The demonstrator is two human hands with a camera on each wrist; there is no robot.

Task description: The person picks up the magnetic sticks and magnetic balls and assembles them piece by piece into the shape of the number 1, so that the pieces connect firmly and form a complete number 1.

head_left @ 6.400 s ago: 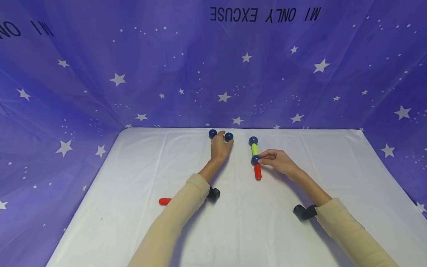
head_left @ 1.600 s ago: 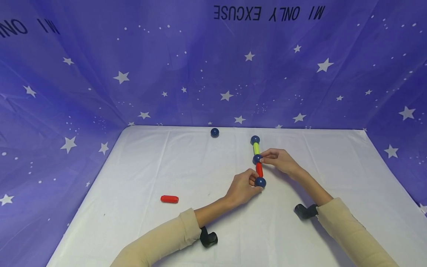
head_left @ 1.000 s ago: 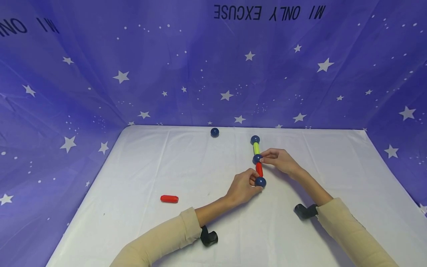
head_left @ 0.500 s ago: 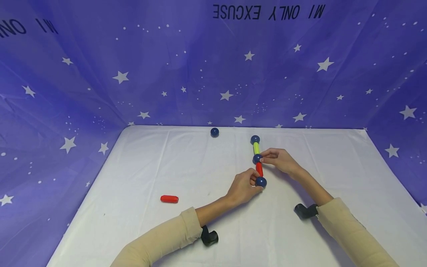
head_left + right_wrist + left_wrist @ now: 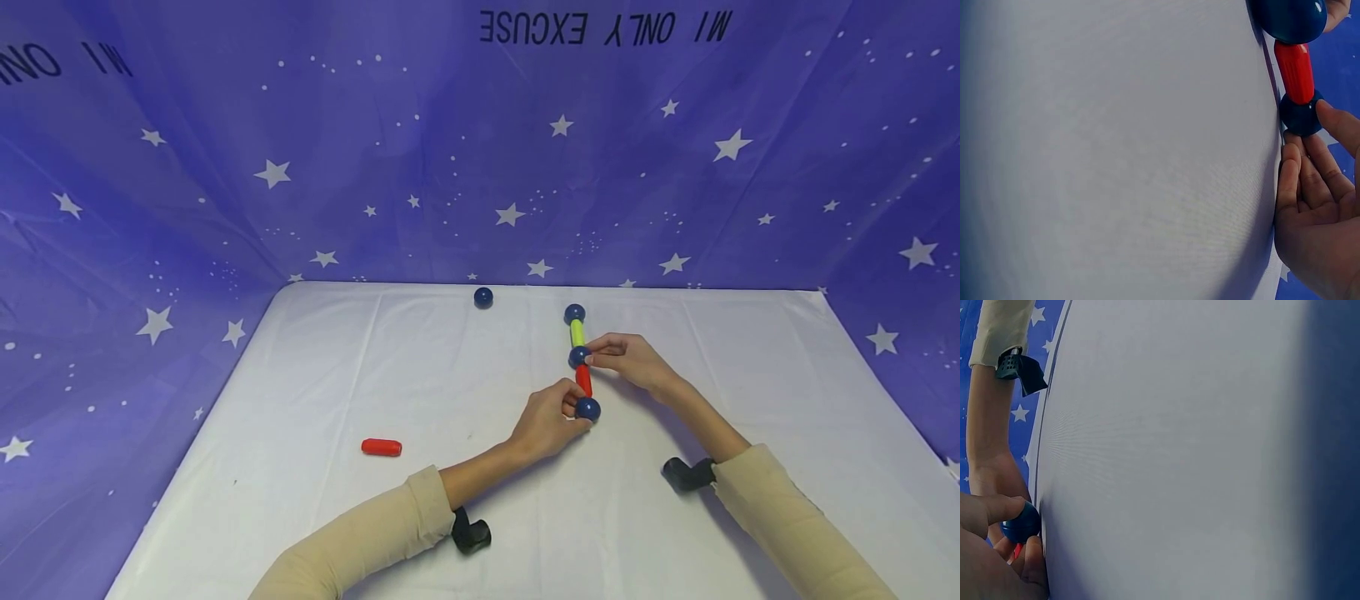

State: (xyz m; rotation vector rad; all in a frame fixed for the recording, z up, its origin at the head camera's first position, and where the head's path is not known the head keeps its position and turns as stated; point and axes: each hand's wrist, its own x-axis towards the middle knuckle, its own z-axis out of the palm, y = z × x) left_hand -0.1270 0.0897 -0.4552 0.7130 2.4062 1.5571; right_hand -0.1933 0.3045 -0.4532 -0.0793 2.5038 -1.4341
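Note:
On the white table lies a chain of dark blue balls and coloured rods. From the far end it runs: a blue ball (image 5: 574, 314), a yellow-green rod (image 5: 577, 333), a middle blue ball (image 5: 578, 357), a red rod (image 5: 583, 381) and a near blue ball (image 5: 588, 410). My left hand (image 5: 546, 423) pinches the near ball between thumb and fingers; the left wrist view shows the thumb on this ball (image 5: 1021, 525). With thumb and fingertips my right hand (image 5: 633, 365) holds the middle ball. In the right wrist view the red rod (image 5: 1295, 72) touches both balls.
A loose red rod (image 5: 381, 447) lies left of the left hand. One loose blue ball (image 5: 483, 297) sits near the table's back edge. Dark wrist cameras (image 5: 471, 533) hang below the sleeves. Purple star-printed cloth (image 5: 420, 150) stands behind the table (image 5: 300, 375) and at its sides.
My left hand took a blue ball from the back edge and brought it to the red rod's near end. Over the last second both hands stay nearly still. The right hand keeps holding the middle ball.

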